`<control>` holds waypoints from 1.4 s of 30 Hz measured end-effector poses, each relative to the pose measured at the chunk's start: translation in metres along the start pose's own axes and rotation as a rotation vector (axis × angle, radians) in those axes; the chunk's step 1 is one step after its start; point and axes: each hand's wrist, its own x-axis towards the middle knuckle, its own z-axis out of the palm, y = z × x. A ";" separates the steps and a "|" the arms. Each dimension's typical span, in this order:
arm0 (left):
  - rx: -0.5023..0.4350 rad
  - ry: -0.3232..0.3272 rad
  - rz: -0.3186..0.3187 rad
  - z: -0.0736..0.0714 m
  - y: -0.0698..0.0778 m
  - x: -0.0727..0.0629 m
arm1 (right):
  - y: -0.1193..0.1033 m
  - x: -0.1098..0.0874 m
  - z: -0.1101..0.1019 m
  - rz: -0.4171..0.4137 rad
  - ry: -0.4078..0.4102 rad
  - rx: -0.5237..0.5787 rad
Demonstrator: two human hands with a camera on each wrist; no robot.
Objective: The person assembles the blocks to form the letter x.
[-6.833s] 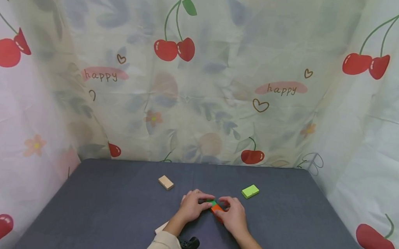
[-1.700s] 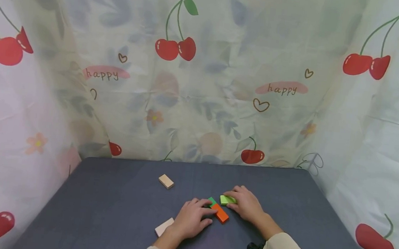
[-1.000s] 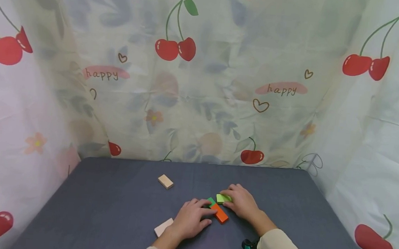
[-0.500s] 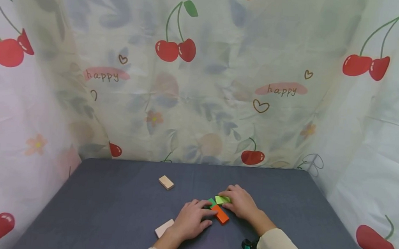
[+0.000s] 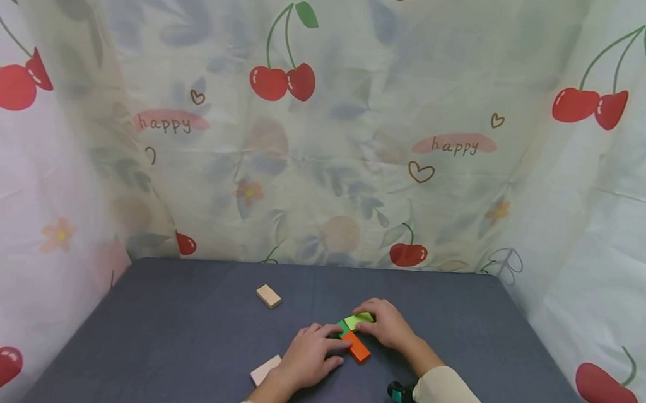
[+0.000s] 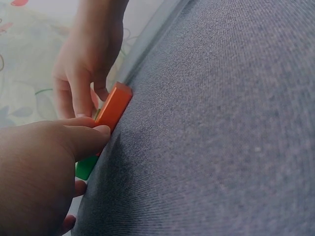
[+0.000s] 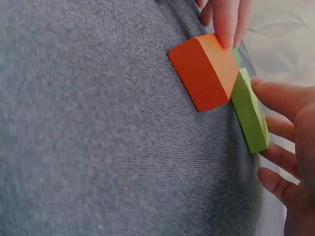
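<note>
Near the middle of the table, an orange block [image 5: 358,350] and a green block [image 5: 343,326] lie end to end in a slanting row. My left hand [image 5: 311,354] rests its fingertips on these two, its thumb lying apart from them in the head view. A lime-green block [image 5: 356,321] meets the row at an angle, its end right at the joint between green and orange. My right hand [image 5: 388,324] pinches the lime-green block, thumb on the near side and fingers on the far side. In the right wrist view, the orange block [image 7: 199,73] partly hides the green one.
One plain wooden block [image 5: 269,296] lies farther back on the left. A paler block [image 5: 265,370] sits beside my left forearm, partly covered by it. The dark grey table [image 5: 176,329] ends at a patterned curtain [image 5: 326,164] behind and at both sides.
Earlier the lime-green block lay off to the right while both hands were at the green and orange blocks. My right hand has since brought it left and turned it against them; my left hand stays there.
</note>
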 end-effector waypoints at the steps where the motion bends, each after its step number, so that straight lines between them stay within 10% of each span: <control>1: 0.000 0.000 0.000 0.000 0.000 0.000 | 0.000 0.000 0.001 0.000 0.006 0.007; 42: -0.014 0.033 0.014 0.003 -0.001 -0.001 | -0.004 0.002 0.019 0.116 0.194 0.199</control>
